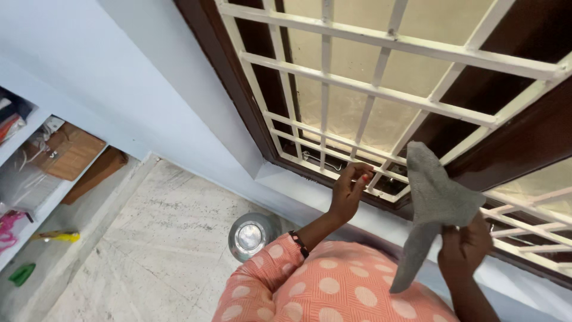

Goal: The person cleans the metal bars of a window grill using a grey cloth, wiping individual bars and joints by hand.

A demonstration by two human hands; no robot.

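Two hands | left grip [348, 191] clenched on window grille [381, 92] | right grip [468, 238] grasping grey cloth [435, 200]

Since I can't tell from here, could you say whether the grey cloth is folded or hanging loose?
Hanging loose: the grey cloth droops unfolded from the right hand.

home, barred window [381, 89], stone floor [161, 238], shelves [36, 179]

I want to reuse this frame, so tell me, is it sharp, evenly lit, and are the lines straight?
Head view: soft even daylight, no glare; the window grille bars splay from wide-angle tilt; the grey cloth in the right hand is sharp; the left hand is slightly soft.
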